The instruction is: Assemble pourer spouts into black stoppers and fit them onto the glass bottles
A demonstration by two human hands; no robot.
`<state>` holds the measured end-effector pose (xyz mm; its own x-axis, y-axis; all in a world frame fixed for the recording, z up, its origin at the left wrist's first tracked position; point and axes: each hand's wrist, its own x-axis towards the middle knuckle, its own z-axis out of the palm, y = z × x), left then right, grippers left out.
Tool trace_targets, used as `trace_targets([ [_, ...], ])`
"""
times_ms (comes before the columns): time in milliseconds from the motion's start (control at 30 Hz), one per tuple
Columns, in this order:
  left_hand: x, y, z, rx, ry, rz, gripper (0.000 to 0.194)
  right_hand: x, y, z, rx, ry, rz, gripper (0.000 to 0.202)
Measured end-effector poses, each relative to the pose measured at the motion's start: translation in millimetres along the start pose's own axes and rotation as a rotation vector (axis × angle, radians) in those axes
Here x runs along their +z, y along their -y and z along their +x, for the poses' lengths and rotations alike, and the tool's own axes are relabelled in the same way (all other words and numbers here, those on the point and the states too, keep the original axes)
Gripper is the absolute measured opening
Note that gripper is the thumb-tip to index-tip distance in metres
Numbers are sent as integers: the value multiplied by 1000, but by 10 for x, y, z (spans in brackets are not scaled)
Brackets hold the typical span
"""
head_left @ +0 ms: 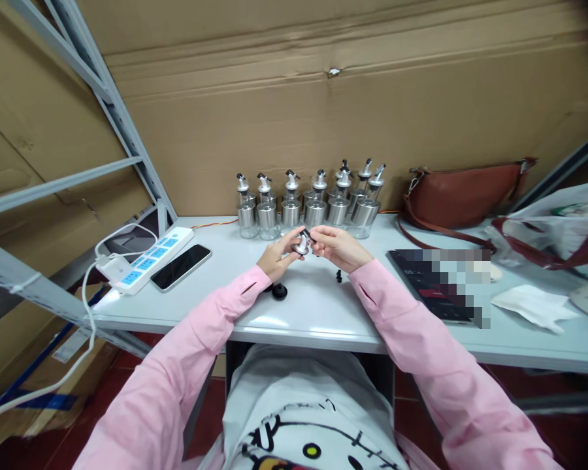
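Over the middle of the white table, my left hand [277, 256] is closed on a silver pourer cap [301, 246]. My right hand [339, 246] pinches a small black piece [308, 235] at the top of that cap, and the two hands nearly meet there. On the table below my left hand lies a round black part [279, 291]. Small black pieces [339, 276] lie below my right hand. Behind the hands stand several glass and steel bottles [291, 212] with silver and black pourers.
A power strip [151, 261] and a phone [181, 267] lie at the left. To the right are a tablet [434, 284], a brown bag [463, 196], a white tissue [536, 305] and a clear plastic bag [563, 225]. Cardboard [274, 111] rises behind the table.
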<state>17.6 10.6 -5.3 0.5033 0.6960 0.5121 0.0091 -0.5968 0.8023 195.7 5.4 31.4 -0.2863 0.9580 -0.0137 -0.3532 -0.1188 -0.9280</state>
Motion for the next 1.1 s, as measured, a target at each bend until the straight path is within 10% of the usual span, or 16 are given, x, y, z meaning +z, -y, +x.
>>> trace_targets([
  [367,15,-13,1,-34,9,-208,56,-50,24,-13,66,75,-22,31],
  [1100,-28,72,49,-53,-180,-275,64,27,-117,-5,-819,-9,-880,45],
])
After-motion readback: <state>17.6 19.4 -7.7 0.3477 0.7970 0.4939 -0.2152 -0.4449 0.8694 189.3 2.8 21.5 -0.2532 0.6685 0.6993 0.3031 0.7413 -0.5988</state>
